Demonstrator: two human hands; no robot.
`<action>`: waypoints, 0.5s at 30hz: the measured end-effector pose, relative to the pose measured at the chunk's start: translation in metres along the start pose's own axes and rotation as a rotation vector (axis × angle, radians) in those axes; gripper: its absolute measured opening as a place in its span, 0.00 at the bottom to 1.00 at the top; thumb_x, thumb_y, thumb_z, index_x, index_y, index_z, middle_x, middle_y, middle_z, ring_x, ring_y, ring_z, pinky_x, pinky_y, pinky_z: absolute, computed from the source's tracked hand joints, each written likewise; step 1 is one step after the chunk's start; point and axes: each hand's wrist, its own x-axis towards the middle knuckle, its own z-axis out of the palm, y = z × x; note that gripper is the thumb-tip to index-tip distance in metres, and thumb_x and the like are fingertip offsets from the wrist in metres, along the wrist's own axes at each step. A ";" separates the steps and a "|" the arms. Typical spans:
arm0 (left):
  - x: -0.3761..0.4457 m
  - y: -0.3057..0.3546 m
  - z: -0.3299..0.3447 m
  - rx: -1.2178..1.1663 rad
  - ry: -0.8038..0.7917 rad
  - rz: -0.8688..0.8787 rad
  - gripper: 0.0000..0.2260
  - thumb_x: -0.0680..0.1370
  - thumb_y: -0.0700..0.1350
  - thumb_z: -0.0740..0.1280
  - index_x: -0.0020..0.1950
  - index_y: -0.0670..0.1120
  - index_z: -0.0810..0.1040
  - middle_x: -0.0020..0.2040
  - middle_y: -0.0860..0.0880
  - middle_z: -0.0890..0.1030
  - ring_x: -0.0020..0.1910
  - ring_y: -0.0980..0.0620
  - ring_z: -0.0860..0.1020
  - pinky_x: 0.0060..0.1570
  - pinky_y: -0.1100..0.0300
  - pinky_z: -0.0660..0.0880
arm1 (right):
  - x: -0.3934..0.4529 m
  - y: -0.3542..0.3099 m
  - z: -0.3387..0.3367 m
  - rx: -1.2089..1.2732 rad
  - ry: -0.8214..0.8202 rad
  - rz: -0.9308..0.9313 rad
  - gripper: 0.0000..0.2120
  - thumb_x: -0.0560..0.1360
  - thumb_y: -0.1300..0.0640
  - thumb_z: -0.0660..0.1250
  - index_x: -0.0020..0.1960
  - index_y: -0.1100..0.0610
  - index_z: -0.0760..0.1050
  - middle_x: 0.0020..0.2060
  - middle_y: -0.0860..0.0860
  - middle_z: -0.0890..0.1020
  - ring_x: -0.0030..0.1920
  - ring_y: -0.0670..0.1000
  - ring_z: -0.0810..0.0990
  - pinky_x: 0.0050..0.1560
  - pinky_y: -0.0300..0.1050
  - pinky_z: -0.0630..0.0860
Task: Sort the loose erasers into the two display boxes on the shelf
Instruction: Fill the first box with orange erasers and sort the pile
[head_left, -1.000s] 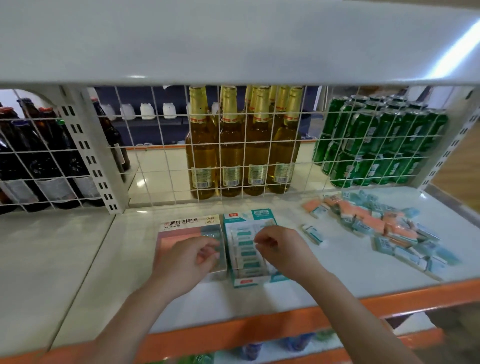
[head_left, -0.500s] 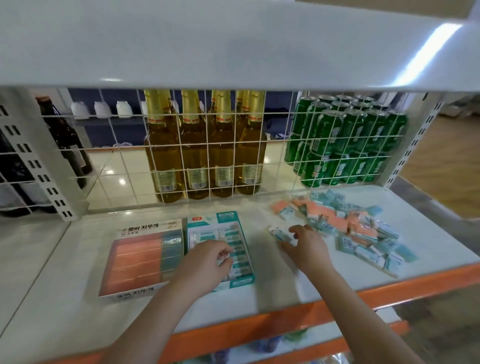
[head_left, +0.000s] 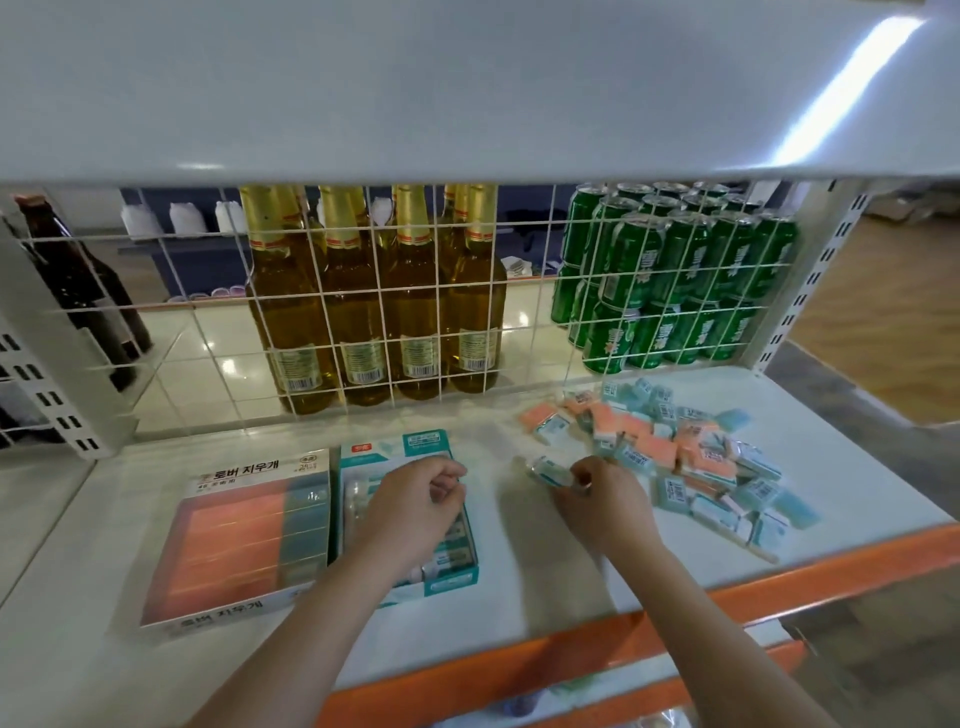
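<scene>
The right hand pinches 1 loose teal-wrapped eraser at the edge of the pile of teal and orange erasers on the white shelf. The left hand hovers curled, apparently empty, over the teal display box. The pick-up is under way; next, it likely goes left into that box.

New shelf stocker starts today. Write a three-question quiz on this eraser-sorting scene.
1. True or false: the right hand pinches a loose teal-wrapped eraser.
2. Which cardboard display box lies under the left hand? A) orange eraser box B) teal eraser box
3. Fill in: behind the white wire grid, the green cans stand to the ____ of the amber glass bottles.

Key: 1 true; 2 B; 3 right.
</scene>
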 end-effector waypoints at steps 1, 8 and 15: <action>0.003 0.003 0.002 -0.010 0.008 0.004 0.09 0.78 0.45 0.63 0.58 0.51 0.76 0.49 0.56 0.77 0.47 0.61 0.74 0.42 0.73 0.68 | 0.001 0.003 -0.003 0.032 0.008 0.004 0.09 0.75 0.55 0.62 0.51 0.58 0.75 0.46 0.53 0.77 0.43 0.51 0.72 0.41 0.41 0.66; 0.040 0.026 0.032 -0.011 0.084 0.031 0.10 0.78 0.43 0.63 0.58 0.47 0.77 0.56 0.51 0.78 0.51 0.56 0.75 0.51 0.65 0.69 | 0.006 0.027 -0.023 0.045 0.096 -0.063 0.16 0.75 0.56 0.65 0.62 0.58 0.73 0.55 0.53 0.78 0.50 0.51 0.76 0.43 0.37 0.64; 0.084 0.039 0.070 0.294 -0.129 0.131 0.19 0.79 0.45 0.59 0.70 0.47 0.67 0.68 0.47 0.69 0.66 0.48 0.68 0.65 0.55 0.66 | 0.007 0.046 -0.036 0.037 0.158 -0.028 0.17 0.75 0.55 0.65 0.63 0.58 0.73 0.58 0.54 0.78 0.55 0.53 0.77 0.49 0.40 0.70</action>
